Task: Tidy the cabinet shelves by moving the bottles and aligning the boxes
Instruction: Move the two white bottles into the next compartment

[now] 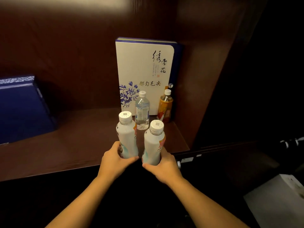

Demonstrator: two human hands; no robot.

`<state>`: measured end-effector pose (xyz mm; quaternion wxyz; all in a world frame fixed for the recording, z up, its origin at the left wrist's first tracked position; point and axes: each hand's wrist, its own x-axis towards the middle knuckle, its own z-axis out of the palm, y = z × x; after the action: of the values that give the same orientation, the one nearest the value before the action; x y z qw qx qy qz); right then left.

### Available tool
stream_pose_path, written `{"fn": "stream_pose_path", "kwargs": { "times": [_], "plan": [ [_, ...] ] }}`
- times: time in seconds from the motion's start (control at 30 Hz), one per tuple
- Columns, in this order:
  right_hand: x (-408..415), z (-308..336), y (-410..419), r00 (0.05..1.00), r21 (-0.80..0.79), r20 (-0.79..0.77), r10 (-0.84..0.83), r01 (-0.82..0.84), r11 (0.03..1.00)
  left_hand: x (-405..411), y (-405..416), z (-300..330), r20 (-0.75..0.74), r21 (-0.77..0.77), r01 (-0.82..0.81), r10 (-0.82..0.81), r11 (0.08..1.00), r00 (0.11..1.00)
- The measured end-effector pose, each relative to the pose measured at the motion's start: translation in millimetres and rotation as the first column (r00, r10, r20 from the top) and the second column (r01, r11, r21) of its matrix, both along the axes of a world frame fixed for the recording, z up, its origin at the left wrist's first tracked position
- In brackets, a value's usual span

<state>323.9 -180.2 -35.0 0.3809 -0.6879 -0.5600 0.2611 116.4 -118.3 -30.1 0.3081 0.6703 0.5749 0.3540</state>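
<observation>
From the head view, the left hand (113, 159) is wrapped around the base of the left white bottle (127, 137); the right hand (164, 167) clasps the lower part of the right white bottle (153, 143); both bottles stand upright, side by side but apart, at the front edge of the dark wooden shelf (65, 145). Behind them stand a clear water bottle (142, 111) and, to its right, an amber bottle (165, 108); a tall white box (144, 63) with blue flowers stands upright at the back; a blue box (21, 109) sits far left.
</observation>
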Motion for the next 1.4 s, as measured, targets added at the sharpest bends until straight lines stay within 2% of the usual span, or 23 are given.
{"fn": "stream_pose_path", "kwargs": {
  "times": [0.33,0.67,0.9,1.23,1.4],
  "plan": [
    [117,5,-85,0.998,-0.009,-0.051,-0.032,0.031,0.999,109,-89,2,0.011,-0.023,0.024,-0.024,0.999,1.000],
    [214,19,-145,0.993,0.043,-0.009,-0.119,0.120,0.992,217,-144,15,0.029,-0.003,0.179,-0.178,0.984,0.984],
    [262,27,-145,0.983,0.065,-0.011,-0.186,0.186,0.980,278,-130,26,0.062,-0.008,0.283,-0.282,0.959,0.958],
    [333,31,-90,0.967,0.039,0.073,-0.246,0.244,0.969,352,-59,24,0.049,-0.018,0.291,-0.289,0.957,0.956],
    [357,34,-48,0.958,0.048,0.066,-0.278,0.275,0.960,377,-20,22,0.024,-0.013,0.248,-0.247,0.969,0.969]
  ]
}}
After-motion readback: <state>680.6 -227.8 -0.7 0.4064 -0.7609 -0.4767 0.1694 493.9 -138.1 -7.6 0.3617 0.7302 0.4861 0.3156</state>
